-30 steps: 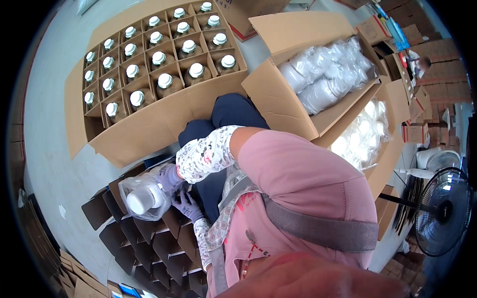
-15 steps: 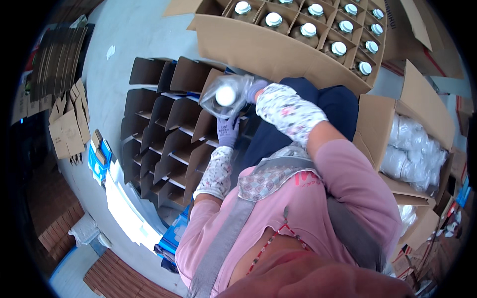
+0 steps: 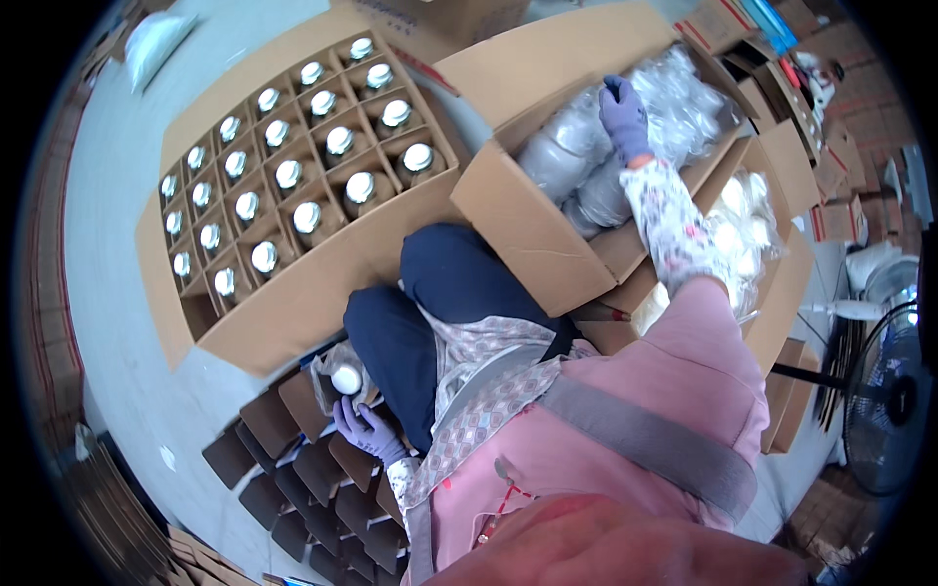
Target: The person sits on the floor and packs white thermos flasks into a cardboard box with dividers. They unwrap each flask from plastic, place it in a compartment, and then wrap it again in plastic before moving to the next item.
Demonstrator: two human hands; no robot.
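Note:
My left hand (image 3: pixel 364 430), in a purple glove, is open beside a plastic-bagged item with a white round top (image 3: pixel 344 380), which stands at the edge of a dark cardboard divider grid (image 3: pixel 269 415). My right hand (image 3: pixel 622 119), gloved too, reaches into an open carton (image 3: pixel 508 225) over plastic-wrapped translucent items (image 3: pixel 567 146). Its fingertips are curled together at the wrapping; whatever they grip is too small to make out. To the left, a large partitioned carton (image 3: pixel 274 327) holds several bottles with white caps (image 3: pixel 359 188).
Another carton (image 3: pixel 791 273) of bagged white pieces is at my right, near a black fan (image 3: pixel 884 400). A white sack (image 3: pixel 156 49) lies on the floor at the upper left. Stacked flat cardboard (image 3: pixel 93 508) is at the lower left, with more cartons along the back right.
My right hand has left the bagged white item at the dividers and moved up and right into the carton of wrapped items. My left hand stays beside that bagged item. The view has swung.

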